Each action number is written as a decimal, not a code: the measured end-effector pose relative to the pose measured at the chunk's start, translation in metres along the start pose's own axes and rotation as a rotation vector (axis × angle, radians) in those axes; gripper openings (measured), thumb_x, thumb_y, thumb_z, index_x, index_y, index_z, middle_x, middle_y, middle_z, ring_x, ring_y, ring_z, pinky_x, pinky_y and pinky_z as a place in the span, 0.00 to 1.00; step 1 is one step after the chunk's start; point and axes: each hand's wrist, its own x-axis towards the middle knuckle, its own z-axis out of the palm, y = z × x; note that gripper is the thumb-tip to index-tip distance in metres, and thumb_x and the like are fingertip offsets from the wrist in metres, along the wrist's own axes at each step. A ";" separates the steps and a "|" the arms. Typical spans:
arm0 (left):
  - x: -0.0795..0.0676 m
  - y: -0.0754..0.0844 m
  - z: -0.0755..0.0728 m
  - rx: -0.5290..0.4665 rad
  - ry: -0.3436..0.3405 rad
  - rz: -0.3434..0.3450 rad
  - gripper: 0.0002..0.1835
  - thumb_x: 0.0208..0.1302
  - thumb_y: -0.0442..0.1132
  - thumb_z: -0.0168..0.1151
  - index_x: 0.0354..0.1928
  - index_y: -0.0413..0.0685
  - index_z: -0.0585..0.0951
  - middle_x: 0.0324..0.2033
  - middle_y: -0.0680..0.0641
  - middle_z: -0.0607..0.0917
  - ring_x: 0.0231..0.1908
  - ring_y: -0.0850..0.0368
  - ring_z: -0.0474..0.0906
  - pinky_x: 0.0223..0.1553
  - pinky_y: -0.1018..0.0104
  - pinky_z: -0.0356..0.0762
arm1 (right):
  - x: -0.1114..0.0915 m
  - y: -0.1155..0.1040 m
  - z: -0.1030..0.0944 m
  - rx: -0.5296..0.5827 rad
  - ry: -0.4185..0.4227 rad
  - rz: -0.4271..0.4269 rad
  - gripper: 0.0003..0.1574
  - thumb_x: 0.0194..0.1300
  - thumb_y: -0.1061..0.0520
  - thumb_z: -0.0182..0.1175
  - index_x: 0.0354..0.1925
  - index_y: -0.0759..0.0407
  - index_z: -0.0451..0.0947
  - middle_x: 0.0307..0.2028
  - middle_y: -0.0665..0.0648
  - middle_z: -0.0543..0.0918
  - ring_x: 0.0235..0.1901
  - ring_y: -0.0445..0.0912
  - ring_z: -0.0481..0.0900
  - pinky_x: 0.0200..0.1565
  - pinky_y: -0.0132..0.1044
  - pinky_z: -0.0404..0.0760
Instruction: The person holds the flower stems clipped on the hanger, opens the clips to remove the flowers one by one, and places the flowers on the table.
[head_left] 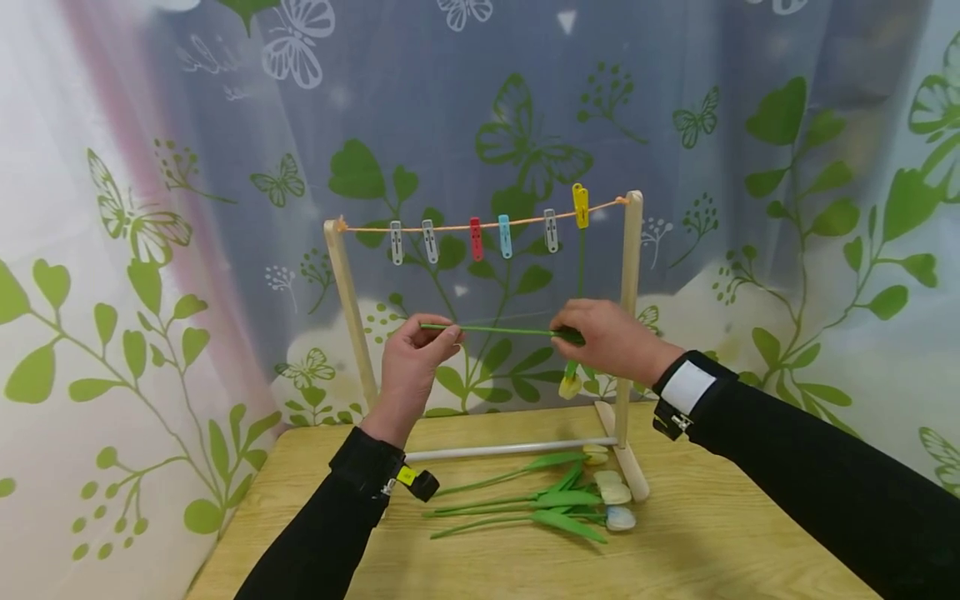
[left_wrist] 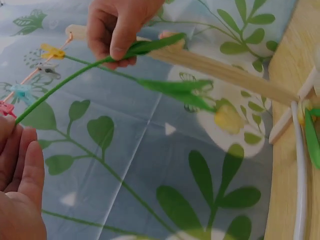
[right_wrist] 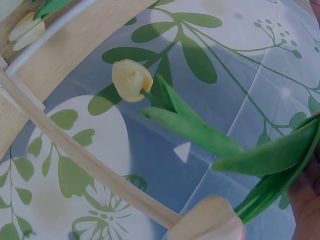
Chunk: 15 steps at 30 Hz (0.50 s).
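Both hands hold an artificial tulip sideways in front of a small clothesline. My left hand (head_left: pixel 416 367) pinches the end of its green stem (head_left: pixel 502 330) between thumb and fingers. The right hand (head_left: pixel 611 337) grips the stem near the leaves; the pale, pink-tinged bloom (right_wrist: pixel 207 220) shows in the right wrist view. Behind the right hand, a yellow tulip (head_left: pixel 570 387) hangs upside down from a yellow clothespin (head_left: pixel 581 207). Grey, red (head_left: pixel 476 239) and light blue (head_left: pixel 506 237) clothespins sit on the orange cord (head_left: pixel 450 227), left of the yellow one.
Wooden posts (head_left: pixel 630 283) carry the cord, joined low down by a white rod (head_left: pixel 510 450). Below, on the wooden table (head_left: pixel 697 525), lie several tulips with yellow, white (head_left: pixel 611 487) and pale blue (head_left: pixel 620 518) blooms. A leaf-patterned curtain (head_left: pixel 420 108) hangs close behind.
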 end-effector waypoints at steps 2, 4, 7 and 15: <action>-0.001 0.001 -0.005 0.059 -0.012 0.002 0.17 0.67 0.45 0.72 0.52 0.44 0.82 0.45 0.41 0.87 0.50 0.51 0.87 0.64 0.54 0.85 | 0.000 -0.001 0.000 -0.018 0.011 -0.019 0.09 0.69 0.58 0.70 0.47 0.58 0.86 0.41 0.54 0.84 0.36 0.44 0.85 0.36 0.35 0.89; -0.002 0.002 -0.009 0.132 -0.025 0.013 0.16 0.68 0.45 0.72 0.51 0.45 0.83 0.46 0.42 0.87 0.49 0.52 0.87 0.61 0.56 0.87 | 0.000 -0.002 0.000 -0.048 0.015 -0.033 0.10 0.68 0.59 0.71 0.47 0.59 0.87 0.41 0.54 0.84 0.37 0.44 0.84 0.36 0.35 0.88; -0.002 0.002 -0.014 0.233 -0.042 0.036 0.15 0.68 0.47 0.71 0.50 0.48 0.85 0.48 0.44 0.87 0.50 0.51 0.86 0.60 0.56 0.87 | 0.001 -0.003 0.001 -0.100 0.015 -0.046 0.11 0.67 0.59 0.72 0.47 0.60 0.87 0.41 0.55 0.84 0.38 0.46 0.84 0.37 0.36 0.89; -0.006 0.000 -0.022 0.456 -0.037 0.147 0.14 0.69 0.55 0.67 0.51 0.60 0.86 0.51 0.54 0.85 0.53 0.58 0.84 0.60 0.61 0.85 | 0.002 -0.008 0.000 -0.176 0.048 -0.074 0.10 0.66 0.60 0.72 0.46 0.61 0.87 0.39 0.56 0.84 0.39 0.48 0.83 0.38 0.37 0.89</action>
